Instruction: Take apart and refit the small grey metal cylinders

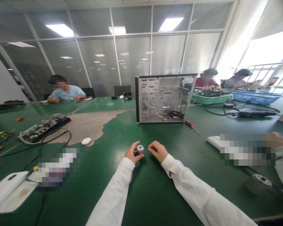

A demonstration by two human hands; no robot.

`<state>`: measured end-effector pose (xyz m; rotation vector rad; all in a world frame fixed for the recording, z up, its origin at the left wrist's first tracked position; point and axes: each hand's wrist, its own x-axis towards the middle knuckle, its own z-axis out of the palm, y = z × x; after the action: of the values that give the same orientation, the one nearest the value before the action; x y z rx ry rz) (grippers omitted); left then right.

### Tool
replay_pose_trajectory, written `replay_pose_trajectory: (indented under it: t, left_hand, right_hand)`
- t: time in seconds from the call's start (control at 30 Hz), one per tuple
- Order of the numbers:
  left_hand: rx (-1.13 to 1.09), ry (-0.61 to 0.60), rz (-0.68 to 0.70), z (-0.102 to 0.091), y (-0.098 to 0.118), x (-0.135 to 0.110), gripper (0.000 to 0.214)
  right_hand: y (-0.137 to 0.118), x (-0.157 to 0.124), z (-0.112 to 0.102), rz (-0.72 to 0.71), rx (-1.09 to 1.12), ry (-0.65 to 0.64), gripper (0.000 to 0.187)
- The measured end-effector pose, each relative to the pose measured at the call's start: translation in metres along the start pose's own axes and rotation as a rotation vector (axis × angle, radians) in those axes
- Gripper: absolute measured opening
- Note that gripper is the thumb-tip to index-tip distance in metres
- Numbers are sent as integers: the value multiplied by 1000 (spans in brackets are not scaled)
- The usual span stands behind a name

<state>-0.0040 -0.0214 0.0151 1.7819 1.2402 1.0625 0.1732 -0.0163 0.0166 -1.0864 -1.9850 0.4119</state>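
Note:
My left hand [133, 154] is closed around a small grey cylinder [140, 148], thumb on the near side and fingers on the far side. The cylinder is upright, and its pale round top shows dark openings. Just to its right, my right hand [158, 151] has its fingertips pinched together, apart from the cylinder. Whatever those fingertips hold, if anything, is too small to make out. A white round cap [86, 141] lies on the green table [113, 185] to the left of my hands.
An opened computer case [165, 99] stands ahead, a screwdriver [192, 126] beside it. Left are a circuit assembly [46, 127], cables and a white device [8, 188]. Right are a similar cylinder [259, 183], a person's hand [279, 139], a green basket [211, 99] and blue basket [257, 98]. Other people sit beyond.

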Motion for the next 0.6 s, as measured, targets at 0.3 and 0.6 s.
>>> replay_pose_trajectory:
  t: [0.3, 0.6]
  left_hand:
    - [-89, -51, -30, -2, -8, 4, 66]
    - [-849, 360, -299, -16, -23, 19, 21]
  right_hand:
    - [35, 1, 5, 317, 354, 29, 26]
    - [68, 11, 1, 595, 621, 251, 33]
